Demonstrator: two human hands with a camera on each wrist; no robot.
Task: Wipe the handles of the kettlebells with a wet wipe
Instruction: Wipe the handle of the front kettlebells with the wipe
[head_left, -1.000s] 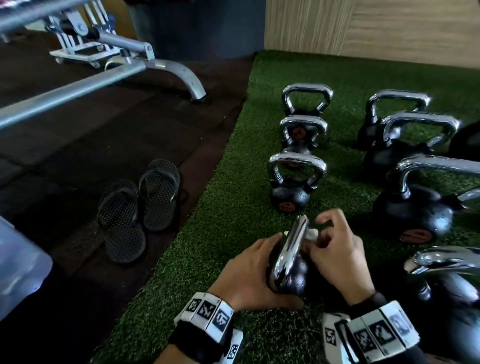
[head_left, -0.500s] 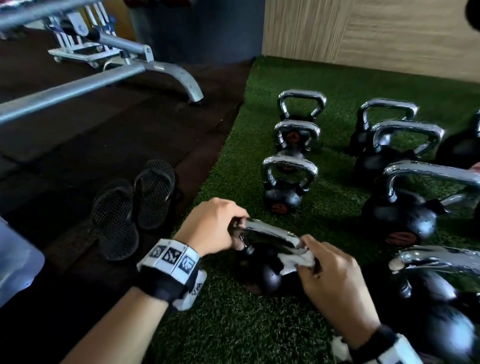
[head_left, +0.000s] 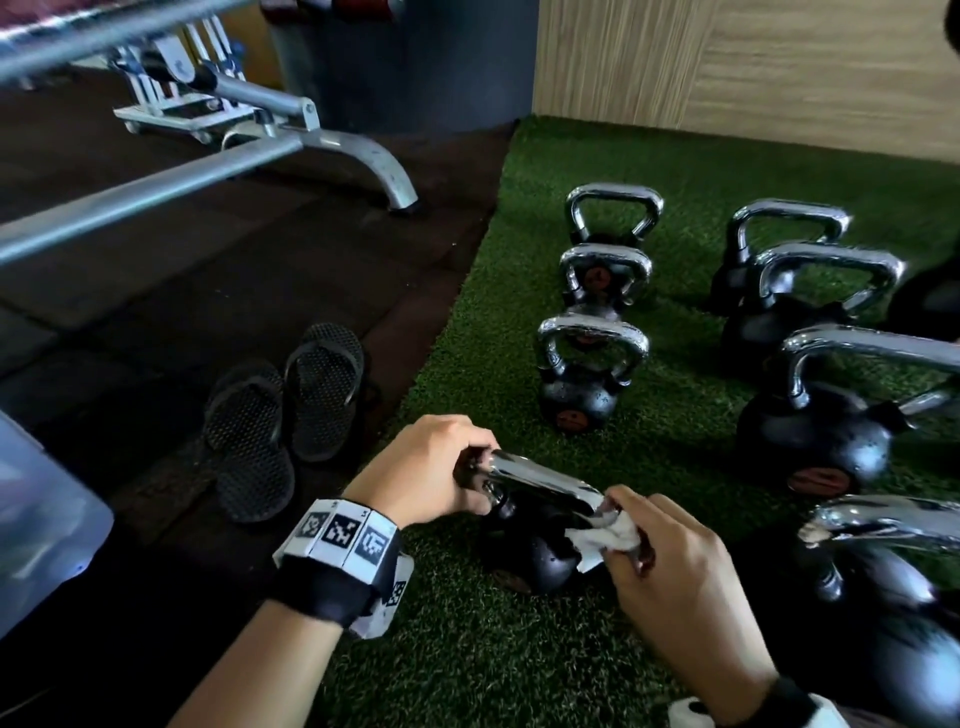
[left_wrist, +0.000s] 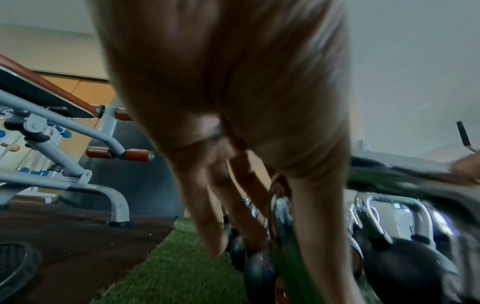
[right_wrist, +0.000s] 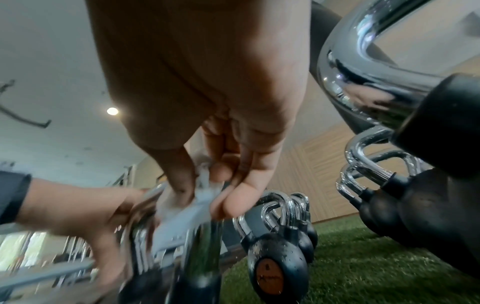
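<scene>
A small black kettlebell (head_left: 530, 551) with a chrome handle (head_left: 545, 480) stands on the green turf in front of me. My left hand (head_left: 441, 470) grips the handle's left end. My right hand (head_left: 670, 566) pinches a white wet wipe (head_left: 605, 538) round the handle's right side, where it bends down. In the right wrist view the thumb and fingers (right_wrist: 233, 197) squeeze the wipe (right_wrist: 182, 207) against the chrome bar. The left wrist view is blurred; the fingers (left_wrist: 233, 205) point down toward the kettlebell's handle.
Three small kettlebells (head_left: 592, 374) stand in a row beyond the held one; larger ones (head_left: 815, 441) fill the right side. A pair of black sandals (head_left: 280, 415) lies on the dark rubber floor at the left. A bench's metal frame (head_left: 311, 140) stands at the back left.
The kettlebell was turned so that its handle runs left to right. My left hand moved from the ball to the handle's left end, and the wipe slid to the right bend.
</scene>
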